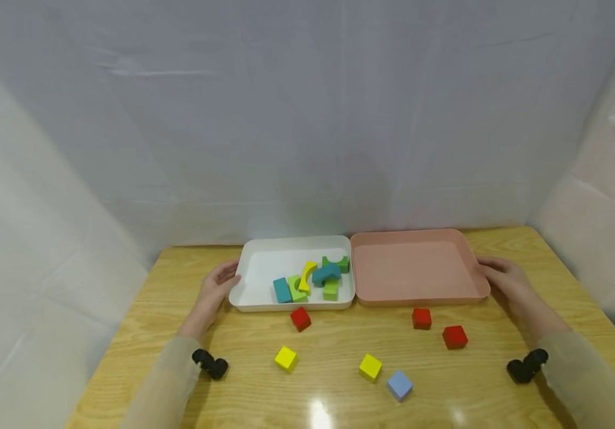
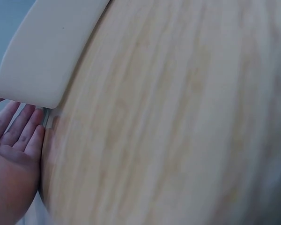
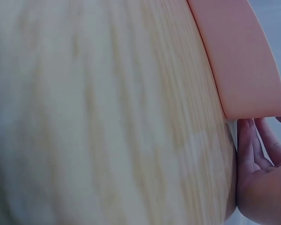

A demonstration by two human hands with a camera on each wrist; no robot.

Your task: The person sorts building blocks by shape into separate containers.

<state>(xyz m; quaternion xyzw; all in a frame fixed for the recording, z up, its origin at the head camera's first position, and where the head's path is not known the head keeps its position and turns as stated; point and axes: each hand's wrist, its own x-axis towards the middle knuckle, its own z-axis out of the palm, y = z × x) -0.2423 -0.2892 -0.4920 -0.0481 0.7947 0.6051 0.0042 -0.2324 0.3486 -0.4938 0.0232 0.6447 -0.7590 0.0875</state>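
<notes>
In the head view a white tray (image 1: pixel 256 262) and a pink tray (image 1: pixel 403 268) stand side by side, their short ends touching. My left hand (image 1: pixel 219 285) is at the white tray's left end; the left wrist view shows its fingers (image 2: pixel 19 125) fairly straight against that end. At the pink tray's right end is my right hand (image 1: pixel 505 278), its fingers (image 3: pixel 246 140) meeting the tray's wall in the right wrist view. Inside the white tray lie several blocks, among them a teal block (image 1: pixel 282 290), a yellow arch (image 1: pixel 305 277) and a teal arch (image 1: pixel 326 274).
On the wooden table (image 1: pixel 243 399) in front of the trays lie red blocks (image 1: pixel 300 319), yellow cubes (image 1: pixel 286 358) and a light blue cube (image 1: pixel 400 385). Two more red blocks (image 1: pixel 422 319) sit before the pink tray. White sheeting (image 1: pixel 307 119) hangs behind and at both sides.
</notes>
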